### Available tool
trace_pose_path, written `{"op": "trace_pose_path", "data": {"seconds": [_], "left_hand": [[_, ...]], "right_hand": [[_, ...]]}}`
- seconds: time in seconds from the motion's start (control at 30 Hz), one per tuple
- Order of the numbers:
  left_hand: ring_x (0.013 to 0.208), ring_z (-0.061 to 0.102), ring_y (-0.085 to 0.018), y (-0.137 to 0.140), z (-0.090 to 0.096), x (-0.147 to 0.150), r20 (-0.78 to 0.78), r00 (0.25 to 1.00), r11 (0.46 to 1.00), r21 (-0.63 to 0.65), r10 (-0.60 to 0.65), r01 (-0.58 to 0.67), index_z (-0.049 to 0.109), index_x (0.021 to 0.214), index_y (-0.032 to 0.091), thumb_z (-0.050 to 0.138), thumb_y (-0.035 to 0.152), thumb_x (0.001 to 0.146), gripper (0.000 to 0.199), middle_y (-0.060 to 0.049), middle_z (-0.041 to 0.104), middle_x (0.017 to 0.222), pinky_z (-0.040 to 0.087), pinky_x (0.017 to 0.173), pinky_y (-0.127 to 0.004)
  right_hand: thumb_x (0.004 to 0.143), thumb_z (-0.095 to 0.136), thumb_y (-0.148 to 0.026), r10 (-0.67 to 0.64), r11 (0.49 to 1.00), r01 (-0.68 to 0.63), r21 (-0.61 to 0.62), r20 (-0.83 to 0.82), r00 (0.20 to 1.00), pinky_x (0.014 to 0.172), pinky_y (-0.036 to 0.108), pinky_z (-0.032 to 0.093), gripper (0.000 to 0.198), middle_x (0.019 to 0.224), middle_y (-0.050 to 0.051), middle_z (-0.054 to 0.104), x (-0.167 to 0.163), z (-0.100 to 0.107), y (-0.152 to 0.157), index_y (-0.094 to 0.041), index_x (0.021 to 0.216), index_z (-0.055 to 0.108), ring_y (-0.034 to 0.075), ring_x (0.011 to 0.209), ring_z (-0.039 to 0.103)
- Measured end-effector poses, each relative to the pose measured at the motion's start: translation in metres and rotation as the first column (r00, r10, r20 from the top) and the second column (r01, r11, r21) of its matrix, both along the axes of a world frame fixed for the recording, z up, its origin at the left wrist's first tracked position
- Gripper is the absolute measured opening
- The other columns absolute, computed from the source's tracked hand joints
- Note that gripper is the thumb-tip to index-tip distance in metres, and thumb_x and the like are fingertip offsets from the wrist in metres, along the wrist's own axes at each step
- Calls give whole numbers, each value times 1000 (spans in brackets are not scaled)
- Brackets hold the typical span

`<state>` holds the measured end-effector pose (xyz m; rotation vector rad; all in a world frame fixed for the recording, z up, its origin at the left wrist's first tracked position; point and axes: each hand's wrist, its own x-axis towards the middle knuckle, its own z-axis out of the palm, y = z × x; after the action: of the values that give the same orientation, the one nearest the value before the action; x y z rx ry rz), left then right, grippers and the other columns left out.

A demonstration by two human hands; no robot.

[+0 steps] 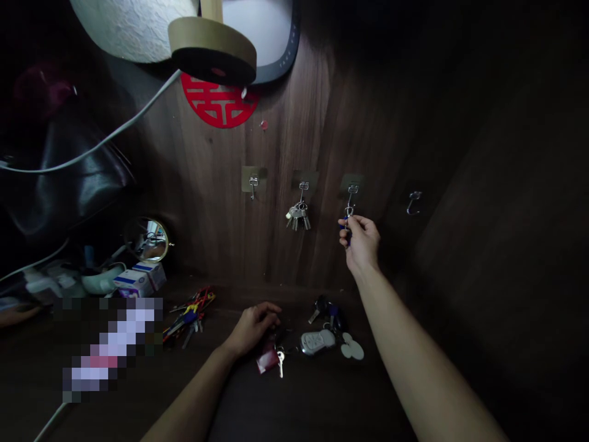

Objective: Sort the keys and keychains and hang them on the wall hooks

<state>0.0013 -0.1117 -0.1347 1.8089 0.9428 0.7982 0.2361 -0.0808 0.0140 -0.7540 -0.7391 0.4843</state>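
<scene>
My right hand [363, 245] is raised to the wooden panel, its fingers pinching a key ring [350, 210] with blue parts at the third wall hook [353, 189]. The ring's top meets the hook's lower end; whether it hangs there I cannot tell. On the second hook a bunch of keys [300, 216] hangs. My left hand [251, 328] rests on the desk, fingers loosely stretched. Close by lie a red tag [267, 361] with a silver key [281, 363], a silver remote [317, 342], dark-headed keys [329, 311] and a pale three-lobed tag [353, 347].
A bare hook [253, 184] is on the left and another hook [415, 201] on the right. Colourful keys [191, 316] lie left of my left hand, near a round mirror [154, 239] and small boxes [139, 279]. A lamp [211, 49] with a white cable [124, 127] overhangs.
</scene>
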Motion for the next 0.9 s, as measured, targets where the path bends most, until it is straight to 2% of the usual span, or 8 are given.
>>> {"op": "trace_pose_path", "data": {"seconds": [0.2, 0.3, 0.63, 0.9], "left_hand": [[72, 61, -15, 1, -2, 0, -39, 999, 1000, 14, 10, -10, 61, 95, 17, 46, 35, 81, 28, -2, 67, 77, 45, 67, -23], [72, 60, -15, 0, -3, 1, -35, 999, 1000, 15, 6, -6, 61, 96, 16, 46, 36, 80, 29, -2, 68, 78, 45, 66, -24], [70, 60, -15, 2, -6, -1, -38, 999, 999, 44, 1, 0, 62, 96, 17, 47, 36, 80, 30, -2, 68, 77, 44, 65, -24], [71, 61, -14, 0, -4, 0, -53, 998, 998, 56, 15, -12, 62, 95, 17, 48, 37, 80, 29, -2, 68, 76, 45, 65, -23]], "right_hand": [[69, 64, -35, 99, 994, -102, -44, -78, 992, 44, 18, 45, 24, 73, -2, 68, -1, -22, -7, -23, 84, 49, 12, 59, 64], [71, 62, -37, 144, 988, -150, -45, -113, 983, 52, 22, 50, 23, 73, -1, 69, 0, -37, -11, -23, 84, 50, 15, 68, 67], [67, 68, -37, 183, 973, -196, -119, -115, 976, 58, 25, 52, 27, 76, 1, 69, -4, -82, -34, -21, 83, 53, 17, 75, 67], [69, 67, -40, 167, 953, -153, -262, 32, 986, 55, 24, 51, 27, 80, 1, 66, -10, -117, -59, -20, 86, 57, 15, 70, 65]]}}
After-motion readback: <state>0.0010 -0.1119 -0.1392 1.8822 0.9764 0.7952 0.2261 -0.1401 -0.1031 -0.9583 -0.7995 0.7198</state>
